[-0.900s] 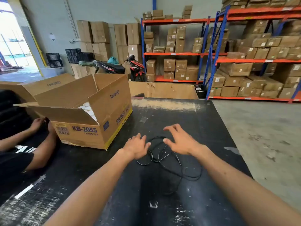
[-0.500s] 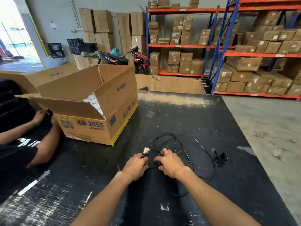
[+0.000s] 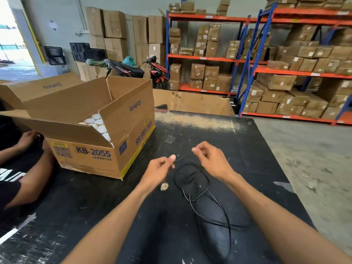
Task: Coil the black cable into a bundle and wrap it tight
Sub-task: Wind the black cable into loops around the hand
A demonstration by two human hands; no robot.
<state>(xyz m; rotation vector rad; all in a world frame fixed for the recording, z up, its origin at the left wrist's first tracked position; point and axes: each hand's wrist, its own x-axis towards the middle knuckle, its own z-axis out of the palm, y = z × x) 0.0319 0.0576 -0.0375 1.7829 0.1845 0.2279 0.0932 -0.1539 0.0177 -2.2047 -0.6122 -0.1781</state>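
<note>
Fingers [image 3: 197, 149] of right hand [image 3: 211, 161] and left hand [image 3: 159, 168] pinching black cable [image 3: 192, 180]; best kept taut, loops even.

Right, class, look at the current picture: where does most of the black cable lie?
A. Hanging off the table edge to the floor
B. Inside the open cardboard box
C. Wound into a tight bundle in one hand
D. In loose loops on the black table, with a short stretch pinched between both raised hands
D: the black cable sprawls in loose loops on the table, while the left hand and right hand pinch a short stretch between them.
</note>
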